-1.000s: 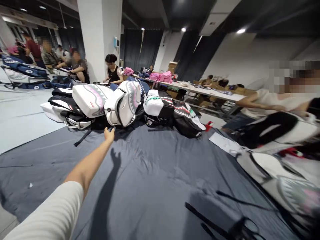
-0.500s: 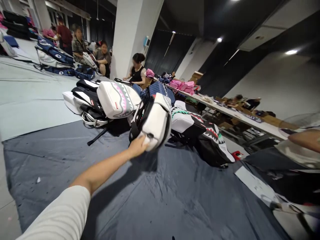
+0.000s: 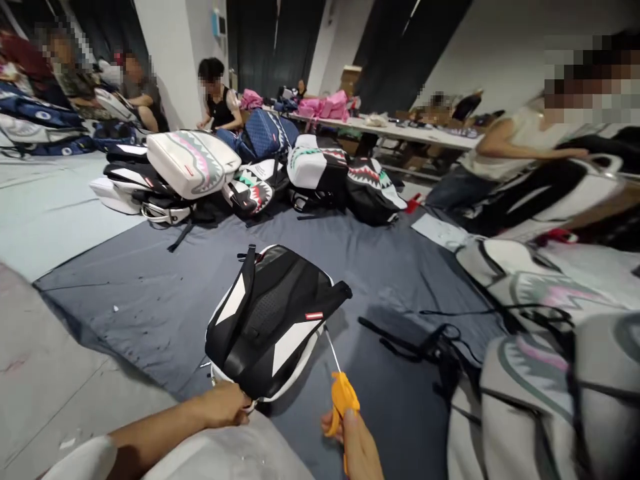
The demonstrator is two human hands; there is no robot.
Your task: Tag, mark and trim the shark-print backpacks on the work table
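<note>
A black and white backpack (image 3: 273,313) lies on the dark sheet in front of me, its padded back and shoulder straps facing up. My left hand (image 3: 227,404) is closed on its near edge; exactly what part the fingers grip is hidden. To the right of the backpack, my right hand (image 3: 353,437) is wrapped round orange-handled scissors (image 3: 344,395). Their thin metal blade points up and away, with its tip close to the bag's right side.
The dark sheet (image 3: 165,320) covers the floor. Beyond it lies a row of backpacks (image 3: 193,163) with shark-mouth prints. More grey backpacks (image 3: 530,380) stand close on my right. A co-worker (image 3: 520,143) handles a bag at the right. A long table (image 3: 400,130) runs behind.
The backpack came from the row toward me and now lies back side up. My left hand still holds it. My right hand with the scissors has entered view, and the camera has turned right.
</note>
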